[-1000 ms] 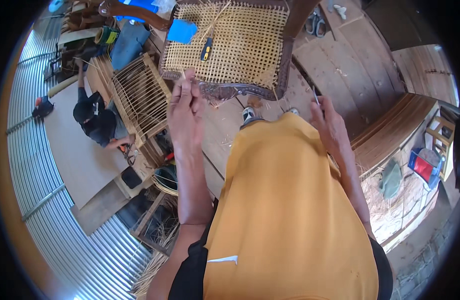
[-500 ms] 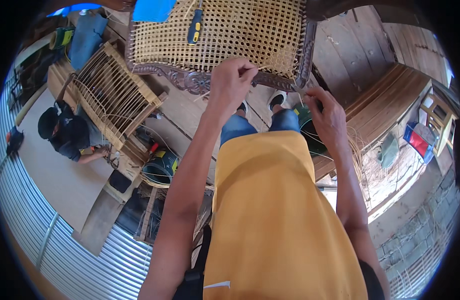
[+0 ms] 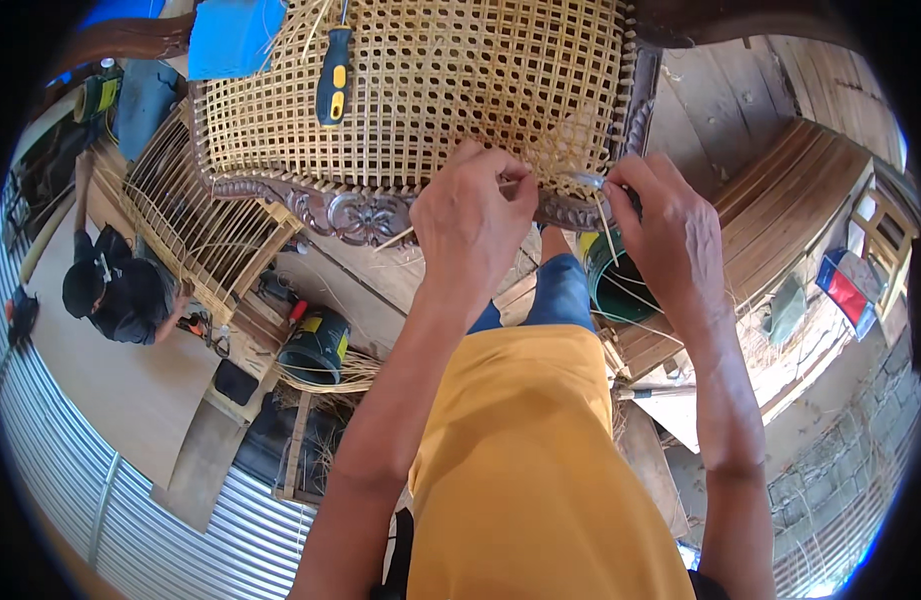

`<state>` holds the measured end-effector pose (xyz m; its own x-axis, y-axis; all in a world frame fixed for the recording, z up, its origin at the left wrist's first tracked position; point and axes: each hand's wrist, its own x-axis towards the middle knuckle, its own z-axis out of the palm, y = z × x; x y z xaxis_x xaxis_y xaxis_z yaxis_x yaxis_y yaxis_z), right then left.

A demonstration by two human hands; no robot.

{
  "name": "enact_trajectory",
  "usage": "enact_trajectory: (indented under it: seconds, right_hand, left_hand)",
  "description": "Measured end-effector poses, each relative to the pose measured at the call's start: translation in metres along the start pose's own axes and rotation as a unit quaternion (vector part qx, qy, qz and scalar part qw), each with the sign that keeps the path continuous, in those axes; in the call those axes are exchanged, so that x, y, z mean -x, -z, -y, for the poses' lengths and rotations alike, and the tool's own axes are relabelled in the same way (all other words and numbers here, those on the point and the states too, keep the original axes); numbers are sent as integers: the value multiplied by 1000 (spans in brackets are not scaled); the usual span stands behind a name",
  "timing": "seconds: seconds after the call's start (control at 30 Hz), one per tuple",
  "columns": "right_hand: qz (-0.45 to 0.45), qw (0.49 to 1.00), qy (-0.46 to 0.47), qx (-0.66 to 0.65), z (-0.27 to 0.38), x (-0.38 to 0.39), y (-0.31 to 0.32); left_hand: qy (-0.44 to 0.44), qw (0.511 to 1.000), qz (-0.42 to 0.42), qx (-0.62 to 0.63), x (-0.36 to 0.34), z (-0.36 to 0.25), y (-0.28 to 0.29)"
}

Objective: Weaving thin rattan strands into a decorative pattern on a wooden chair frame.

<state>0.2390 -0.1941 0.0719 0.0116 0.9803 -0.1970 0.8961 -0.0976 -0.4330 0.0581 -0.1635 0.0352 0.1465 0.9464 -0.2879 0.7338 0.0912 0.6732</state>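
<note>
Head view: left hand (image 3: 471, 225) and right hand (image 3: 671, 235) both work at the near edge of the cane seat (image 3: 421, 90), over its carved frame (image 3: 351, 210). Left fingers are pinched together on a thin cane strand (image 3: 396, 238). Right fingers are clamped on a slim metal tool (image 3: 586, 180). A screwdriver (image 3: 333, 85) lies on the seat, well apart from both hands.

Yellow-handled screwdriver (image 3: 333, 80) is lying on the weave; another person (image 3: 116, 290) is crouching left; green bucket (image 3: 613, 285) is sitting below.
</note>
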Motion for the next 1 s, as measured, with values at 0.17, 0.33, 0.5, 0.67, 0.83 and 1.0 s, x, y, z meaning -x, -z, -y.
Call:
enact_trajectory:
  seconds: [0.17, 0.33, 0.5, 0.67, 0.83, 1.0]
  right_hand:
    - [-5, 1000, 27, -10, 0, -4, 6]
    - [0, 999, 5, -31, -4, 0, 9]
    - [23, 998, -20, -47, -1, 1, 16]
    - [27, 999, 22, -30, 0, -1, 12]
    - [58, 995, 78, 33, 2, -20, 12]
    - [110, 979, 130, 113, 9, -40, 17]
  left_hand:
    - [-14, 998, -50, 19, 10, -3, -8]
    - [20, 998, -36, 44, 11, -8, -10]
    - [29, 998, -9, 60, 8, -4, -5]
    - [61, 993, 3, 103, 6, -3, -6]
    - [60, 998, 21, 3, 2, -14, -3]
    - [60, 998, -7, 23, 5, -9, -6]
